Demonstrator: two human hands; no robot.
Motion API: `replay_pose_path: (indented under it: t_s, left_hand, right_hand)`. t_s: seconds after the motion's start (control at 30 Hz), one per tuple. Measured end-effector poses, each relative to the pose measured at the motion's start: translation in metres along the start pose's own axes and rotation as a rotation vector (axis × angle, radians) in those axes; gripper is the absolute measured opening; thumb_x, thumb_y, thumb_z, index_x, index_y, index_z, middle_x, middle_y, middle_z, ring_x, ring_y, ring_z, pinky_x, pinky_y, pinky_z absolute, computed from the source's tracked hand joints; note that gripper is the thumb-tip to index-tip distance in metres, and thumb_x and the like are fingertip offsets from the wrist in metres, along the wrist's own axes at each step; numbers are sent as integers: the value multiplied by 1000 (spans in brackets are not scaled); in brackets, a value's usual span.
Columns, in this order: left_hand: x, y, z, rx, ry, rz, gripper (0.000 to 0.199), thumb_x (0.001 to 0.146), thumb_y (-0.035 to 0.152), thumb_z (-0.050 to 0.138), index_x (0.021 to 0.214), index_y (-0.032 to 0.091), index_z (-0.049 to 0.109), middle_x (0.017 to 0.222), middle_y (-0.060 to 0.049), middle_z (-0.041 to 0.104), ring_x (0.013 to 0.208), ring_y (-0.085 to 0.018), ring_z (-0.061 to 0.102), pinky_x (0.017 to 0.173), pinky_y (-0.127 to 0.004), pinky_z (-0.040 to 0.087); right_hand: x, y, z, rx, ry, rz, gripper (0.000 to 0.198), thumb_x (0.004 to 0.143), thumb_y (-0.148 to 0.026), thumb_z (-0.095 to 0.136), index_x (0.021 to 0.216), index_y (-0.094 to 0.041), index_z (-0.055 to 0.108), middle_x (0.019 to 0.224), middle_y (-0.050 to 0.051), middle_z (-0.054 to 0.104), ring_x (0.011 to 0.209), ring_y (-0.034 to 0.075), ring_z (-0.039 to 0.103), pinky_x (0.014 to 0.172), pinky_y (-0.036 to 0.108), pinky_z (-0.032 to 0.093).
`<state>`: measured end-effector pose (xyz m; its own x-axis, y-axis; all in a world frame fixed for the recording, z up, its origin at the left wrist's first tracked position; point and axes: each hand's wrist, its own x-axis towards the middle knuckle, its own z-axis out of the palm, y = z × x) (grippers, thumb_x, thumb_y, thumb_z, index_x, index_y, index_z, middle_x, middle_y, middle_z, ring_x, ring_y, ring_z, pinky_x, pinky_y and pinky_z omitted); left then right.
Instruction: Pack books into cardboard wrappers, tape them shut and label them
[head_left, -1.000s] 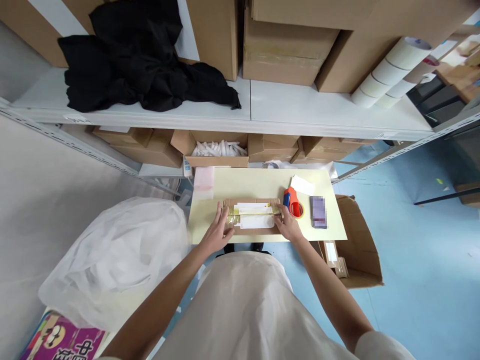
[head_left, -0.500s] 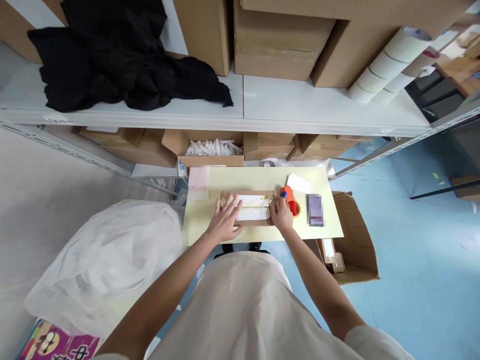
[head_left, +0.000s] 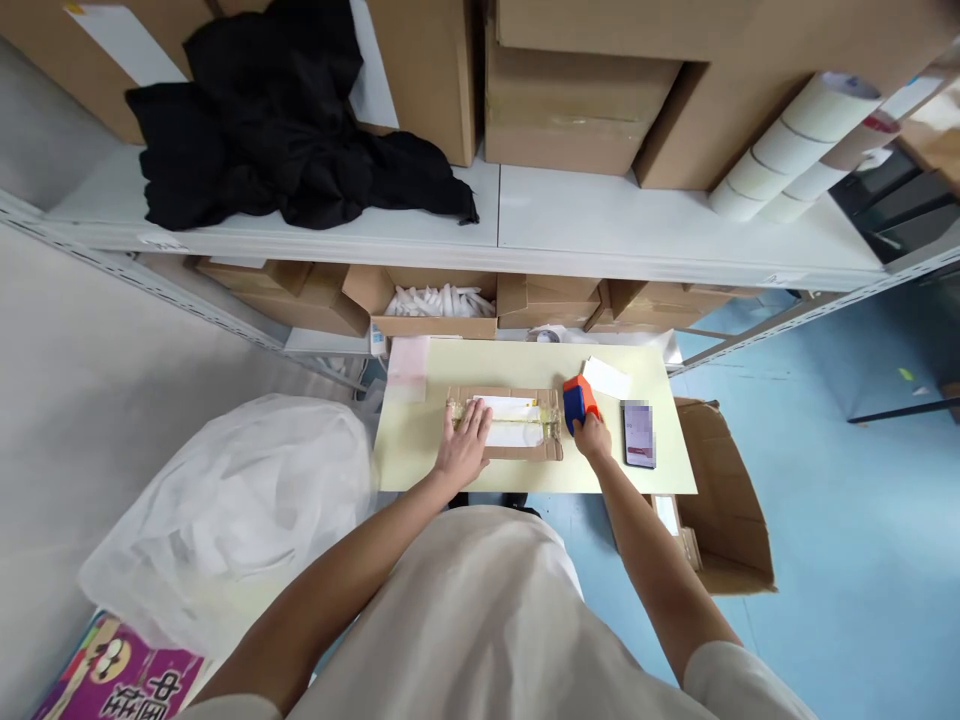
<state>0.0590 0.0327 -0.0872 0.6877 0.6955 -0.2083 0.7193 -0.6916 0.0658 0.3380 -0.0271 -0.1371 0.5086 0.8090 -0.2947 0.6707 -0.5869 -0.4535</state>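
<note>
A small cardboard box (head_left: 551, 452) lies flat on the pale yellow table (head_left: 409, 465), with clear tape and white labels (head_left: 514, 434) across its top. My left hand (head_left: 463, 452) rests on the left part of this box, fingers stretched out and flat. Just right of the box, my right hand (head_left: 592, 438) is wrapped round a red and blue tape dispenser (head_left: 576, 402). The hand hides the dispenser's lower end. Beside it on the right is a phone (head_left: 638, 436) with its screen lit, and a white paper slip (head_left: 606, 378) lies behind.
A shelf (head_left: 570, 225) with boxes, black cloth (head_left: 300, 150) and label rolls (head_left: 795, 150) stands behind the table. An open box of white items (head_left: 442, 300) sits below it. A large carton (head_left: 731, 500) is on the floor at right, a white plastic bag (head_left: 225, 500) at left.
My right hand has left the box's right end and taken hold of the tape dispenser, which has turned to show its blue side. My left hand stays on the box. The view has shifted slightly.
</note>
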Motion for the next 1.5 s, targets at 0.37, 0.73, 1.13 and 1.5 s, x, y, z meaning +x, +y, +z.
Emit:
replay_pose_path:
  t_s: [0.37, 0.73, 1.13, 1.5]
  left_hand:
    - [-12, -22, 13, -112, 143, 148, 89, 77, 43, 58, 149, 8, 19, 156, -18, 15, 145, -31, 10, 113, -60, 0]
    - [-14, -23, -19, -841, 351, -178, 58, 89, 51, 39, 136, 16, 46, 142, -15, 46, 134, -28, 39, 112, -50, 24]
    - [26, -18, -54, -2024, -30, -613, 41, 60, 50, 78, 87, 19, 70, 86, -5, 72, 79, -17, 66, 68, -25, 43]
    - [36, -7, -30, -2325, 20, -650, 34, 57, 40, 84, 70, 17, 63, 68, 1, 66, 60, -8, 59, 61, -21, 42]
  right_hand:
    - [-25, -84, -63, 692, -14, -286, 54, 78, -67, 44, 50, -23, 29, 47, -4, 29, 46, 9, 25, 44, 26, 21]
    - [-1, -93, -50, 667, -329, -332, 62, 68, -76, 52, 46, -21, 32, 44, -5, 29, 43, 7, 24, 42, 24, 19]
    - [-5, -90, -44, 624, -309, -363, 63, 69, -77, 49, 46, -21, 30, 43, -6, 26, 44, 6, 21, 42, 24, 17]
    - [-8, -91, -49, 600, -318, -401, 62, 70, -77, 46, 48, -21, 32, 47, -5, 26, 45, 7, 23, 43, 24, 20]
